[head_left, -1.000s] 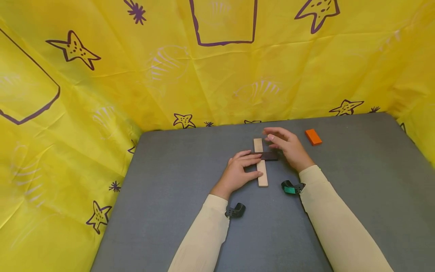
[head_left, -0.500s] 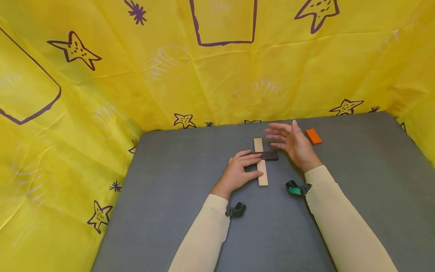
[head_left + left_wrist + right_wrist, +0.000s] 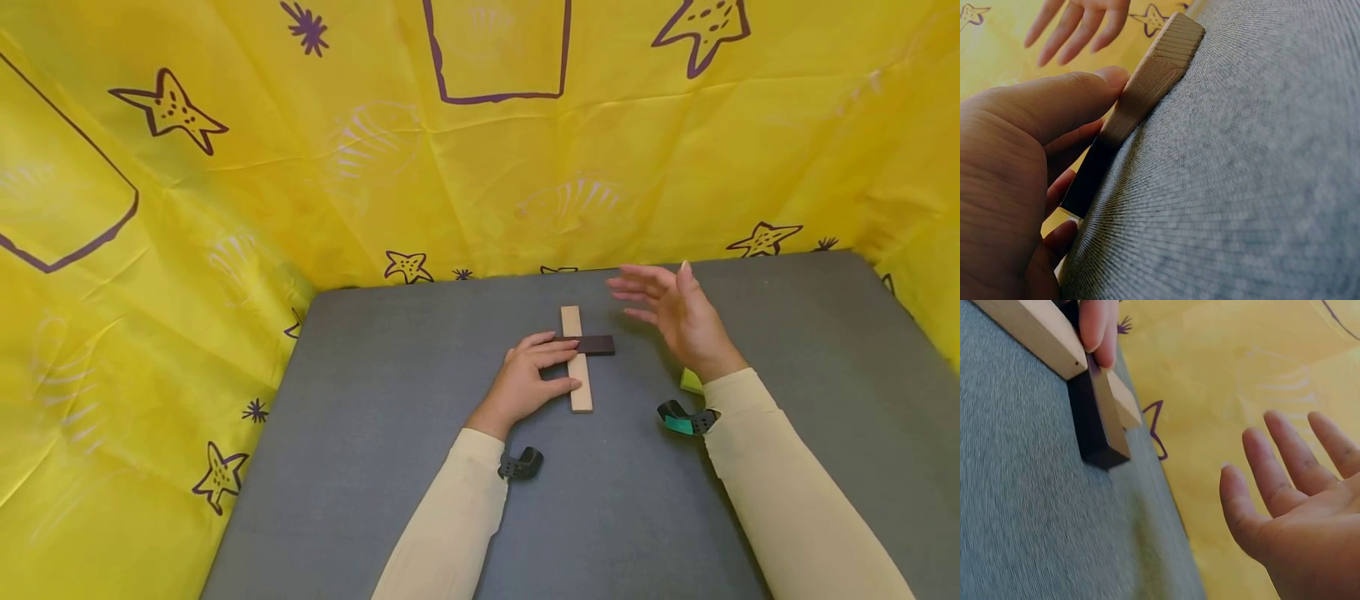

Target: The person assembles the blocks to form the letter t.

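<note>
On the grey table, a far light wooden block (image 3: 571,321), a dark brown block (image 3: 598,345) and a near light wooden block (image 3: 581,396) lie together as a cross, the dark one crosswise. My left hand (image 3: 525,383) rests on them from the left: extended fingers lie over the dark block, and the thumb touches the near light block, as the left wrist view also shows. To the right, my right hand (image 3: 686,321) is raised, palm turned inward, fingers spread and holding nothing. A green block (image 3: 691,382) shows partly beneath my right wrist.
Yellow cloth (image 3: 480,183) printed with purple starfish and fish hangs behind and to the left of the table (image 3: 375,400). The table's back edge runs close beyond the blocks. Each wrist carries a dark strap-mounted device.
My right hand has turned its palm inward and moved right, away from the blocks. It now hides the orange block, while the green block has come into sight. My left hand stays put.
</note>
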`<state>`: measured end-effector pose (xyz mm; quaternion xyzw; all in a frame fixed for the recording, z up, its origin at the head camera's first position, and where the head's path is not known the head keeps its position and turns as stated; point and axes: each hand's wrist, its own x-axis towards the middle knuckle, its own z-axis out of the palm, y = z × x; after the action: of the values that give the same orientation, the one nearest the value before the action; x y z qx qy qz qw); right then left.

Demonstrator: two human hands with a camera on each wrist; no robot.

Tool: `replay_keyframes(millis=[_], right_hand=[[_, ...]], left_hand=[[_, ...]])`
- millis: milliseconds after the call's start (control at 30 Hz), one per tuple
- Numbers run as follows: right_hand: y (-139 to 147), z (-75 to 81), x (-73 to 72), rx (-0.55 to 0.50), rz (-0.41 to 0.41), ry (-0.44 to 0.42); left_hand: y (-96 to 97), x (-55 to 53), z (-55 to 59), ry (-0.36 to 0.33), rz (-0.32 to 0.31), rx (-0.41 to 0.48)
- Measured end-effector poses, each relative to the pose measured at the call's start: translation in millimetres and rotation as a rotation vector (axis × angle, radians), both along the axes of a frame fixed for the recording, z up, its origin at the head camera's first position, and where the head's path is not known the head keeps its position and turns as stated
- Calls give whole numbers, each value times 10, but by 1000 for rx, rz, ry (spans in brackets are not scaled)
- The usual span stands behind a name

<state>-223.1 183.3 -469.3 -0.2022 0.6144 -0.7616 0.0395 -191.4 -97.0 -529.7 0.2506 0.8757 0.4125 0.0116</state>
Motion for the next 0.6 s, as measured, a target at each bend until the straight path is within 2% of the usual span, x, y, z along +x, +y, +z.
replay_keyframes(millis=[233, 600], right_hand=[[164, 60, 126, 18, 28, 23], [445, 86, 354, 65, 87, 84]], left_hand=[[-2, 13, -5, -21, 5, -4], [0, 6, 5, -15, 3, -17]])
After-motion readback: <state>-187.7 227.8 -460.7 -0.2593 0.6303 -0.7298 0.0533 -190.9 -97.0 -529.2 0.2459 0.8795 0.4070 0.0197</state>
